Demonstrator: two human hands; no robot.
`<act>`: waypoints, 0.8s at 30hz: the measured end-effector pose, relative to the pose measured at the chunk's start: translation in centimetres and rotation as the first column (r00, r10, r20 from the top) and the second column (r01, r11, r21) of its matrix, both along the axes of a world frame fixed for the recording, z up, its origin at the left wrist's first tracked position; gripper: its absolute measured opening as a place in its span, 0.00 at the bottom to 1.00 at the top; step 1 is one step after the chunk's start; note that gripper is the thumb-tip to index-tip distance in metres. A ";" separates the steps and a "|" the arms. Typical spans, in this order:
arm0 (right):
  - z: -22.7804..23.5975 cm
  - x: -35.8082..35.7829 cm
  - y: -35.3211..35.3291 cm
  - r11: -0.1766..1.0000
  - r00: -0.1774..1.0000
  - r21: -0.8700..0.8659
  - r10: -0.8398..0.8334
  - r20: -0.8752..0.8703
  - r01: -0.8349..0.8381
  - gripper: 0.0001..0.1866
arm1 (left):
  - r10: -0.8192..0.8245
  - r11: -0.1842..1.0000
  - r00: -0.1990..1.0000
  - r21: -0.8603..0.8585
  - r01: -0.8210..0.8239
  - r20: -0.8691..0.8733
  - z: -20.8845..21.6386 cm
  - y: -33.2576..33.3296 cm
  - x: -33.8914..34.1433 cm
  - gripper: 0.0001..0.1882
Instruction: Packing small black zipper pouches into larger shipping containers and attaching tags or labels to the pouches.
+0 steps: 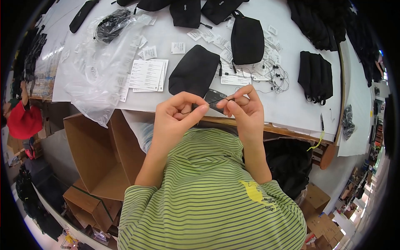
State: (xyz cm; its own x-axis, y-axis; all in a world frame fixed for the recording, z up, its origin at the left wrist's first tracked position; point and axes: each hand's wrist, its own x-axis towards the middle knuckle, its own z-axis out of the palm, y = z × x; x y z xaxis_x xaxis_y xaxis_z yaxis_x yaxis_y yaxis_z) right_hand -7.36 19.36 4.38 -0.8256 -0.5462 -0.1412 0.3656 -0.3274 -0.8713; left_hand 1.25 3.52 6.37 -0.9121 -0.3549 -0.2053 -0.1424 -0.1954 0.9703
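My left hand (177, 118) and my right hand (246, 110) meet above the table's near edge, fingers pinched. Between their fingertips runs a thin black cord (214, 101). A dark grey card tag (217, 96) shows just behind the fingers; whether the cord passes through it I cannot tell. Beyond my hands lies a black zip pouch (196, 71) with a cord pull on its right side. Another black pouch (247, 41) lies farther off to the right, on top of scattered white paper labels (225, 55).
Stacked white printed cards (146, 75) and a clear plastic bag (89, 71) lie to the left. Looped black cords (278, 79) and a bundle of black pouches (315, 77) are on the right, with yellow-handled snips (321, 125) at the edge. An open cardboard box (98, 158) stands below.
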 end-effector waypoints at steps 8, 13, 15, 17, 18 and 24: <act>-0.9 0.3 -0.5 1.000 0.999 0.011 0.010 0.050 -0.011 0.07 | 0.020 0.997 0.999 -0.073 -0.022 -0.036 -0.3 0.9 0.0 0.04; -1.1 0.7 -0.9 0.999 0.963 0.008 0.037 0.266 -0.040 0.09 | 0.027 0.981 0.999 -0.189 -0.030 -0.019 -0.1 1.1 -0.1 0.04; -0.8 0.8 -1.3 0.999 0.951 -0.004 0.038 0.306 -0.039 0.10 | 0.035 0.969 0.999 -0.245 -0.041 -0.029 0.0 1.2 -0.1 0.04; -0.8 1.0 -1.4 0.999 0.938 -0.015 0.039 0.345 -0.036 0.11 | 0.039 0.969 0.999 -0.245 -0.044 -0.025 -0.2 1.2 -0.2 0.04; -0.8 1.0 -1.4 0.998 0.932 -0.030 0.059 0.357 -0.051 0.11 | 0.043 0.968 0.999 -0.246 -0.047 -0.022 -0.3 1.2 -0.3 0.04; -0.9 1.1 -1.7 0.996 0.912 -0.070 0.081 0.401 -0.057 0.11 | 0.045 0.980 0.999 -0.193 -0.044 -0.003 -0.7 1.1 -0.3 0.04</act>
